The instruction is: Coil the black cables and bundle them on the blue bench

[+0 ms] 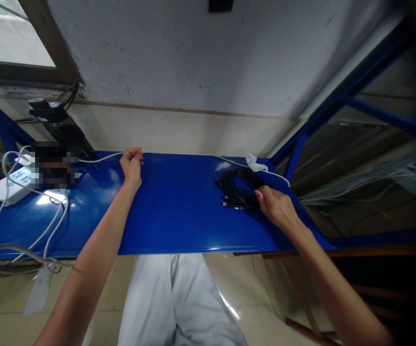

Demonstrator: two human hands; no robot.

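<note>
My right hand (277,206) is closed on one side of a coiled bundle of black cables (235,185), toward the right end of the blue table (179,206). Small plugs of the bundle stick out at its near left side, and the coil rests on or just above the tabletop. At the back edge, my left hand (132,166) has its fingers curled together on a white cable (109,156). That cable comes in from the left and goes on along the back edge to the right; the grip itself is partly hidden by the hand.
A white power strip (17,185) with looping white cords lies at the left, beside a dark bottle (67,129) and a blurred-out patch. A crumpled white piece (254,162) sits at the back right. Blue frame bars (309,129) rise at both ends, with a wall behind.
</note>
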